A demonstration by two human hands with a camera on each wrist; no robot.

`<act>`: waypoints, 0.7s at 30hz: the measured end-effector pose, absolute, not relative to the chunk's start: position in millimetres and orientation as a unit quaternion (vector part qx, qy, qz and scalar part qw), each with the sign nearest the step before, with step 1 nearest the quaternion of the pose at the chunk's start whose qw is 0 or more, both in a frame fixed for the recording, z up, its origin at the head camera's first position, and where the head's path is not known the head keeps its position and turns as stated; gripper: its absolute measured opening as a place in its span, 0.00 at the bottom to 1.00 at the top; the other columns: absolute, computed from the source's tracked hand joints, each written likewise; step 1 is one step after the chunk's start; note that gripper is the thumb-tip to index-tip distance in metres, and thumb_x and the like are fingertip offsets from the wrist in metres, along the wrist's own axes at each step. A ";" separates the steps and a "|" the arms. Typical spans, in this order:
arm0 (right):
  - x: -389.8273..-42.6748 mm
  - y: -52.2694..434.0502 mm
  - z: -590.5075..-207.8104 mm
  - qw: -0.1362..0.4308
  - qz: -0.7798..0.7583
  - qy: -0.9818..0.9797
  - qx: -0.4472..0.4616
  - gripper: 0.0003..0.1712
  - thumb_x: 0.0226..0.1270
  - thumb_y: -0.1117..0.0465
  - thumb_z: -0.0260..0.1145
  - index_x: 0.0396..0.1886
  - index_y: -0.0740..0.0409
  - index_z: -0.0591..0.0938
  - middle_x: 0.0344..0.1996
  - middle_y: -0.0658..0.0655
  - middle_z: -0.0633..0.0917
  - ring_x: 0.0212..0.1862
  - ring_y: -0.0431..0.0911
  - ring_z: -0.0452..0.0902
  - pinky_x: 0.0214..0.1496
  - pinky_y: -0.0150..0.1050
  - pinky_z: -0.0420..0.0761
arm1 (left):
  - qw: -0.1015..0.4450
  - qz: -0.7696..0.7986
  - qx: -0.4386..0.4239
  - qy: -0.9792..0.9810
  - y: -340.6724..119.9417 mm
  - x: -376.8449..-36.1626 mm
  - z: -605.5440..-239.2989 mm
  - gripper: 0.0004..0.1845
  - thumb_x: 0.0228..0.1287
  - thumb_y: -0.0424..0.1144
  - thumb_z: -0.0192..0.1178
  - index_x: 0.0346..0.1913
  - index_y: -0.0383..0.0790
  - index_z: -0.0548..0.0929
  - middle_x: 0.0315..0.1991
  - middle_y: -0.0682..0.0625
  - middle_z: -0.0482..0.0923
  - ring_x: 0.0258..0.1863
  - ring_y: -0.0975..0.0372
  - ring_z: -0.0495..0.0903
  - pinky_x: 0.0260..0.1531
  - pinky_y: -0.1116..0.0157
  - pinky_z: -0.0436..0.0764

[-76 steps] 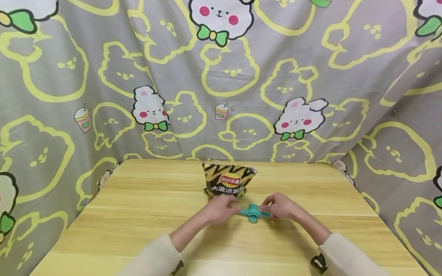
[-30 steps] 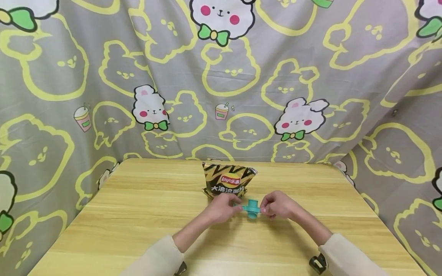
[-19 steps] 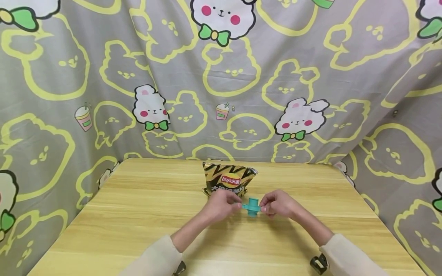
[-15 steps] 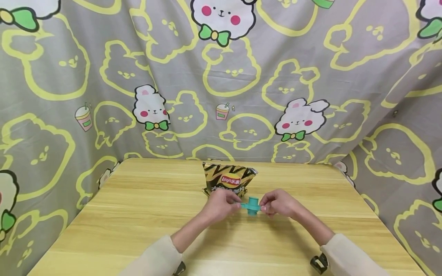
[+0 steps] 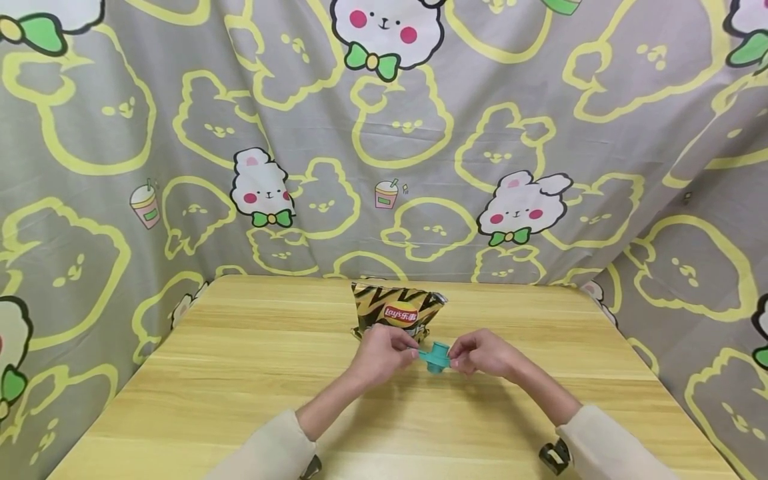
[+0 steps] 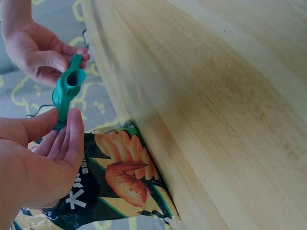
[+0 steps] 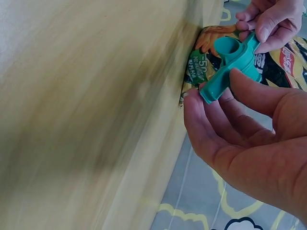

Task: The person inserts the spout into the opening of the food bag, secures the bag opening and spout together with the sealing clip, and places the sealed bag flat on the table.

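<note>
A teal plastic bag clip with a round spout (image 5: 437, 357) (image 6: 68, 87) (image 7: 232, 61) is held off the wooden table (image 5: 240, 373), one end in each hand. My left hand (image 5: 384, 353) (image 6: 53, 153) pinches its left end. My right hand (image 5: 480, 353) (image 7: 240, 124) pinches the other end between thumb and fingers. Just behind the clip a black and gold Lay's chip bag (image 5: 397, 311) (image 6: 120, 177) (image 7: 283, 62) stands upright on the table.
A grey curtain printed with yellow rabbit outlines (image 5: 384, 147) hangs behind and beside the table. Cream sleeves (image 5: 264, 447) cover both forearms. Bare tabletop stretches left, right and in front of the hands.
Both hands have lifted the clip off the table and carried it a little toward the chip bag. The clip has turned, and looks shorter from above.
</note>
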State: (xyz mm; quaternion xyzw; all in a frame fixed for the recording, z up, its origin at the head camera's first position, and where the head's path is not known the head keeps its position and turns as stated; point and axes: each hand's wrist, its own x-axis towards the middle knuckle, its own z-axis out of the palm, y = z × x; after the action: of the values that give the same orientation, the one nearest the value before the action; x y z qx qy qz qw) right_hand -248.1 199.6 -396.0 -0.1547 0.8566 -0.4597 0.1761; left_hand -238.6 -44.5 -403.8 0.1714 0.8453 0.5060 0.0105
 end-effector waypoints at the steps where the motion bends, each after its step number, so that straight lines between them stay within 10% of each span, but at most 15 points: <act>1: -248.4 199.0 -395.4 0.174 -0.452 0.861 -0.154 0.09 0.63 0.67 0.70 0.41 0.69 0.85 0.31 0.57 0.86 0.34 0.45 0.78 0.40 0.44 0.81 | 0.007 0.504 0.173 0.846 -44.7 -238.5 -403.8 0.02 0.60 0.29 0.71 0.36 0.36 0.90 0.26 0.48 0.87 0.22 0.65 0.82 0.24 0.69 0.81; 11: -247.5 183.8 -387.4 0.169 -0.459 0.861 -0.141 0.25 0.64 0.62 0.72 0.59 0.67 0.81 0.46 0.57 0.88 0.49 0.48 0.84 0.53 0.48 0.84 | -0.040 0.458 0.214 0.862 -43.6 -238.9 -402.2 0.02 0.60 0.29 0.71 0.35 0.36 0.91 0.27 0.51 0.88 0.23 0.70 0.81 0.24 0.71 0.80; 21: -252.5 169.3 -385.2 0.143 -0.475 0.856 -0.146 0.18 0.64 0.66 0.71 0.53 0.67 0.84 0.40 0.57 0.89 0.42 0.46 0.86 0.51 0.46 0.84 | -0.061 0.438 0.216 0.871 -42.9 -240.7 -394.1 0.02 0.58 0.29 0.72 0.34 0.38 0.91 0.27 0.51 0.89 0.23 0.70 0.82 0.26 0.73 0.81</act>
State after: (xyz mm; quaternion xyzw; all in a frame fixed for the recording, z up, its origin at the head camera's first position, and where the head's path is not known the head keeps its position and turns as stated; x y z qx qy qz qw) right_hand -252.5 169.3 -385.2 -0.1460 0.8557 -0.4754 0.1428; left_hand -240.7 -42.9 -394.1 0.2158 0.8706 0.4378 -0.0614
